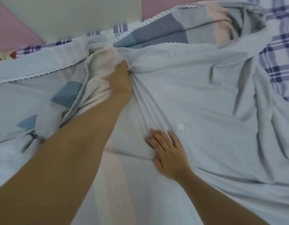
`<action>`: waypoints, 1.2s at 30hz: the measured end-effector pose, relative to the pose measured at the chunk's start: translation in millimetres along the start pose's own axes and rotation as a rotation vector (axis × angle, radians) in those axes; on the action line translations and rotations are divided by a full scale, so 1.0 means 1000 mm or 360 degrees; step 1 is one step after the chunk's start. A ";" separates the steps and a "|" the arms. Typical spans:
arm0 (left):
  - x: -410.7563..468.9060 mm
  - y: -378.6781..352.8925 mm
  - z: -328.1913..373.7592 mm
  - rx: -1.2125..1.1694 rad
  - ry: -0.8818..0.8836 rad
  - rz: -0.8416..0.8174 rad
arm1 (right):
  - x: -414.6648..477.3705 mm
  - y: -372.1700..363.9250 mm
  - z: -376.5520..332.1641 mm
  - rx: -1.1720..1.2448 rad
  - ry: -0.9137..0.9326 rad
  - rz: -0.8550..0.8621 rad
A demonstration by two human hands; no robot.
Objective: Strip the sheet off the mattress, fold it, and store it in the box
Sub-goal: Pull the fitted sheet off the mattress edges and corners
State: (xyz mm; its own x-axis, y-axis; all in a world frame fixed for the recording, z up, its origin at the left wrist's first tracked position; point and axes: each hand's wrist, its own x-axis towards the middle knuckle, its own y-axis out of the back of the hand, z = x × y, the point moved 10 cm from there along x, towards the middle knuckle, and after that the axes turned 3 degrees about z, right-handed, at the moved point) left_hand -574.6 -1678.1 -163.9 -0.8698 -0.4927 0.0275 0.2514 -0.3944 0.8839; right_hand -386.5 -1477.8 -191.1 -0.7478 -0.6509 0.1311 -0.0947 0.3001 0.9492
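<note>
A pale blue-grey sheet [197, 98] with a white lace edge and blue, grey and pink blocks lies rumpled across the bed, filling most of the view. My left hand [121, 78] reaches far forward and grips a bunch of the sheet near its lace edge, with creases fanning out from the grip. My right hand [166, 151] lies flat with spread fingers, pressing down on the sheet nearer to me. The box is not in view.
A blue-and-white plaid fabric [280, 59] shows under the sheet at the right and along the far edge. Beyond the bed are a pale wall [72, 15] and pink panels [12, 31].
</note>
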 end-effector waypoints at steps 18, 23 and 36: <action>-0.113 -0.040 -0.029 -0.0037 0.0410 -0.0393 | 0.026 0.084 0.091 0.0488 -0.0454 0.0376; -0.112 -0.040 -0.023 0.0067 0.0352 -0.0322 | 0.027 0.107 0.283 0.0375 -0.1524 -0.0073; -0.065 -0.002 0.038 0.0428 0.0288 0.0079 | 0.124 0.179 0.329 -0.0208 -0.1095 0.0090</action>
State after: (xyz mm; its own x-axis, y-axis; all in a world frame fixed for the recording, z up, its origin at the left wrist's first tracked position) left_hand -534.8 -1615.6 -149.2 -0.7636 -0.6456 0.0112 0.1492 -0.1594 0.9759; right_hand -712.9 -1275.2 -99.3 -0.9993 -0.0349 0.0116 0.0041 0.2061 0.9785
